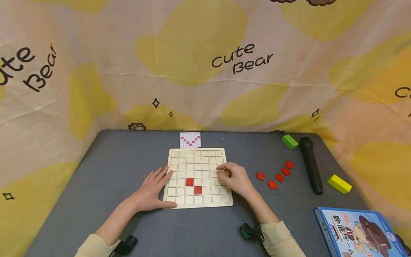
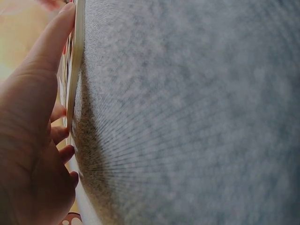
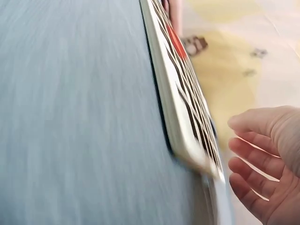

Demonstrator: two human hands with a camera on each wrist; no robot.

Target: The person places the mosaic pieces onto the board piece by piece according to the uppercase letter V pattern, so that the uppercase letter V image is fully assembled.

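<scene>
A cream grid board (image 1: 196,206) lies flat on the dark table, with one red tile (image 1: 189,182) and another red tile (image 1: 198,190) in its squares. My left hand (image 1: 153,190) rests on the board's left edge, fingers spread, thumb at the near corner; in the left wrist view the thumb (image 2: 44,44) lies along the rim. Over the right side of the board is my right hand (image 1: 236,179), its fingers loosely bent. In the right wrist view, that hand's thumb and fingers (image 3: 255,154) are apart with nothing between them.
Behind the board lies a pattern card (image 1: 191,140) with a red V of squares. Several loose red tiles (image 1: 272,185) lie to the right. Beyond them are a green block (image 1: 290,142), a black microphone (image 1: 310,166), a yellow block (image 1: 339,184) and a blue box (image 1: 359,232).
</scene>
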